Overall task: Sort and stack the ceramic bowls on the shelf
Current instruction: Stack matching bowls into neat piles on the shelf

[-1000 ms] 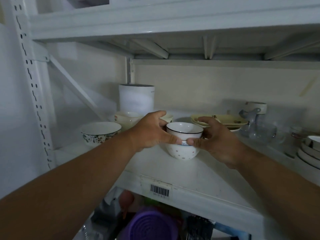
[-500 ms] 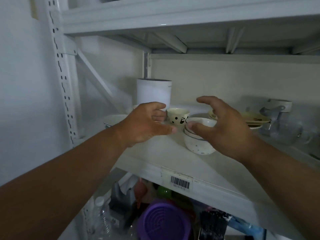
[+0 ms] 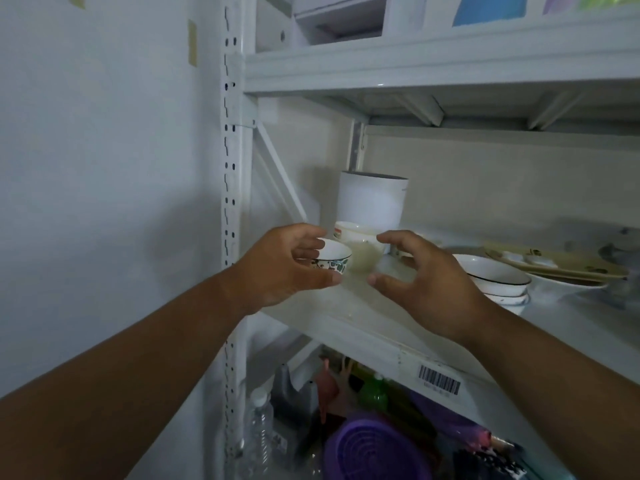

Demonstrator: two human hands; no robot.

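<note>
A white metal shelf (image 3: 363, 327) fills the view, its perforated upright running down the left side beside a pale wall. On the middle shelf, a tall white cylindrical container (image 3: 372, 200) stands at the back near the corner. To the right lies a stack of flat yellowish plates (image 3: 554, 263), and in front of them sits a stack of white bowls with dark rims (image 3: 495, 280), nested one in another, just right of the right wrist. Below the shelf, a purple round basket (image 3: 374, 452) lies among bottles and other clutter that is too dim to make out.

Both forearms reach up to the shelf. The left hand (image 3: 287, 268) has its fingers curved round the near side of a floral-patterned bowl (image 3: 332, 259), which sits toward the left front of the shelf; whether the fingers actually touch it cannot be told. The right hand (image 3: 426, 282) hovers just right of that bowl, fingers spread and curved, holding nothing. Behind the gap between the hands stand small cream bowls (image 3: 356, 232), close to the foot of the container. A barcode label (image 3: 439, 380) is stuck on the shelf's front edge.
</note>
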